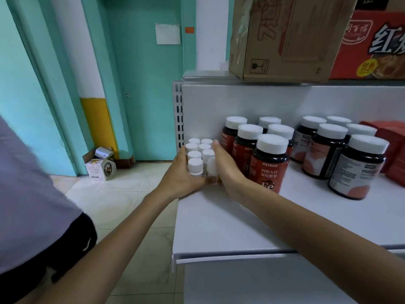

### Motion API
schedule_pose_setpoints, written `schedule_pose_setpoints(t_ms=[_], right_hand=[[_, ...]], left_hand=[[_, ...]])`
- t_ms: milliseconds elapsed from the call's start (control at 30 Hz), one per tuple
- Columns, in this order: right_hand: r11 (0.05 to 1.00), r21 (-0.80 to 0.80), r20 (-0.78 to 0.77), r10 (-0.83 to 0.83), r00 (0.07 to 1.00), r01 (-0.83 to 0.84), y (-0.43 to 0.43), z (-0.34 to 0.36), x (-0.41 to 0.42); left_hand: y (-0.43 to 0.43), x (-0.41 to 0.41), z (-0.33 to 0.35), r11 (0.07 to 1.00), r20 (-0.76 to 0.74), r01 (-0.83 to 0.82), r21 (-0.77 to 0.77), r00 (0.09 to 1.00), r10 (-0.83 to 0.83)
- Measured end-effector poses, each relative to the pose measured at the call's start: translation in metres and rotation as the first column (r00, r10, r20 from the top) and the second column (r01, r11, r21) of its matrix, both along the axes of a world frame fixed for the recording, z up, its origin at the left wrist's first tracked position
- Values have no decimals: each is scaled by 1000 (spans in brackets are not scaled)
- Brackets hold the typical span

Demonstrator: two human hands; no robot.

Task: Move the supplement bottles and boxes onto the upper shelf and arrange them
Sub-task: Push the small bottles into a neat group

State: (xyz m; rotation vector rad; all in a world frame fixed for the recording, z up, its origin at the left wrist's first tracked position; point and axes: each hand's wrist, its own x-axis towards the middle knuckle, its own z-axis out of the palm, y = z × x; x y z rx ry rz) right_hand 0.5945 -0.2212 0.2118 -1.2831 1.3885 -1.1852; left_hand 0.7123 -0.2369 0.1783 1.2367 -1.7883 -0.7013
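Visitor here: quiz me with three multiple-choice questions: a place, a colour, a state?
1. Where are the small white bottles? A on the floor; B at the shelf's left end; C in a drawer.
2. The big dark bottles' caps are: A green; B black; C white.
3. The left hand and right hand are: A hanging idle; B pressing the small bottles from both sides; C holding a pen.
Answers: B, they stand by its left edge; C, every cap is white; B, palms flank the cluster.
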Motion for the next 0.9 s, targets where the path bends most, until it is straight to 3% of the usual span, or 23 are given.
schedule_pose_setpoints(t_ms=[100,200,367,900], right_hand=[[998,59,172,-12,985,2,-4,-1,5],[998,58,242,-22,970,9,-5,0,0],[996,32,166,-84,983,79,-13,2,2],[996,4,136,-84,987,84,-21,-5,9]], left_hand=[[1,-2,1,999,2,34,4,999,-34],[-3,0,-2,999,3,46,-4,999,-46],[-6,-1,-1,998,-35,58,8,998,-58],[-15,1,1,989,-50,145,22,988,-144]])
